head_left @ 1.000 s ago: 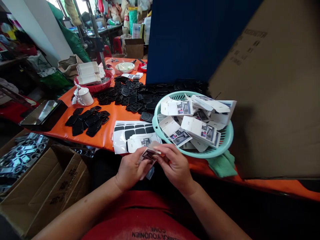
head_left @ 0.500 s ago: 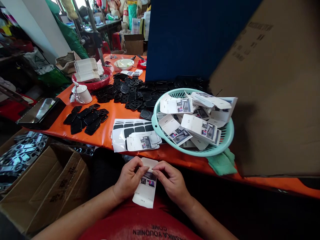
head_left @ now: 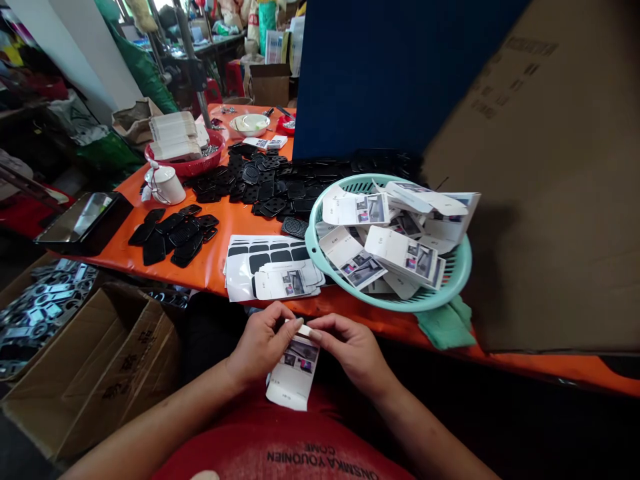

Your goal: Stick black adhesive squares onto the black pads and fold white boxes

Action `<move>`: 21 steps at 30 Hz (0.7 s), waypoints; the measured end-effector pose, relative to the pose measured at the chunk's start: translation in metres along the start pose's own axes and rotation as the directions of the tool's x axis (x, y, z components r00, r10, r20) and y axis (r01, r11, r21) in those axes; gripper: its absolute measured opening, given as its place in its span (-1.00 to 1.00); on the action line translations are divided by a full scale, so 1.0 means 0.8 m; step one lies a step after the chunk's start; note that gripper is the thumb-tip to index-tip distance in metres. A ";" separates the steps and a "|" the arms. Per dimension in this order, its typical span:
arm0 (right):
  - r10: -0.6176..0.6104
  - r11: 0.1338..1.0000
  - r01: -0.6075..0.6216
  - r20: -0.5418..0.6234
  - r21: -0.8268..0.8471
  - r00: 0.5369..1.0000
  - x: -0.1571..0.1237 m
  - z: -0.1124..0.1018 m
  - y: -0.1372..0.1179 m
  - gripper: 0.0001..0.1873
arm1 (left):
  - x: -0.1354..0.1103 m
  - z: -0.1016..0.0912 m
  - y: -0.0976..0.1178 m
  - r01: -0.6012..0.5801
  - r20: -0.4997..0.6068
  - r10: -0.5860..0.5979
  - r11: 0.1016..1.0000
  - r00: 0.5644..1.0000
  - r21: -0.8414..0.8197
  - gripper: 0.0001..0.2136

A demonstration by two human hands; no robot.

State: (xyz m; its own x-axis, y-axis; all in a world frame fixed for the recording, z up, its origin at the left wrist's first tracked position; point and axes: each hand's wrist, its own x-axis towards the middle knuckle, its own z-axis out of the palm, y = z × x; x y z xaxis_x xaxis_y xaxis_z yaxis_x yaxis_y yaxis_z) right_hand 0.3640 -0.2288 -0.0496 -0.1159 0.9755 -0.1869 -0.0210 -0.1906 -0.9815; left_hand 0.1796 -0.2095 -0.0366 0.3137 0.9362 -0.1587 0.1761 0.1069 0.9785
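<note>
White card (head_left: 293, 387), printed with small photos, hangs at lower centre of my view; I have the left hand (head_left: 263, 341) and right hand (head_left: 356, 350) both pinching its top edge. Right of centre, a pale green basket (head_left: 390, 303) of similar cards (head_left: 404, 257) sits on the orange counter (head_left: 230, 221).

Pale light glares through a window (head_left: 121, 9) at upper left, leaving a sheen on the orange surface (head_left: 214, 263) as the lower right sinks to near-black. Soft shadow darkens the cardboard (head_left: 555, 220) beside the mint basket (head_left: 311, 241); its print blurs, and wide-angle distortion stretches the edges.
</note>
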 end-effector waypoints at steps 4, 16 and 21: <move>0.081 0.997 -0.081 -0.025 0.008 0.996 0.001 0.000 -0.005 -0.78 | 0.005 0.000 0.003 0.081 0.027 -0.078 0.989 0.997 -0.127 -0.77; -0.312 0.895 0.315 0.060 -0.315 0.948 -0.015 -0.005 0.014 -0.88 | -0.003 -0.015 -0.037 -0.324 0.097 0.313 0.938 0.945 0.123 -0.76; -0.527 0.812 0.418 -0.205 -0.408 0.825 0.013 -0.048 -0.067 -0.82 | 0.037 -0.033 -0.015 -0.313 -0.028 0.373 0.815 0.927 0.487 -0.55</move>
State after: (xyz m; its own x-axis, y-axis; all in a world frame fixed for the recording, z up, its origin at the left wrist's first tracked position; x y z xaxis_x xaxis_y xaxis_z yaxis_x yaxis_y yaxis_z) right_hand 0.4021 -0.2045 -0.0009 0.1187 0.9274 0.3547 0.3393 0.2979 -0.8923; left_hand 0.1621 -0.1745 -0.0495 0.3306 0.9174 0.2216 0.4998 -0.3694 0.7834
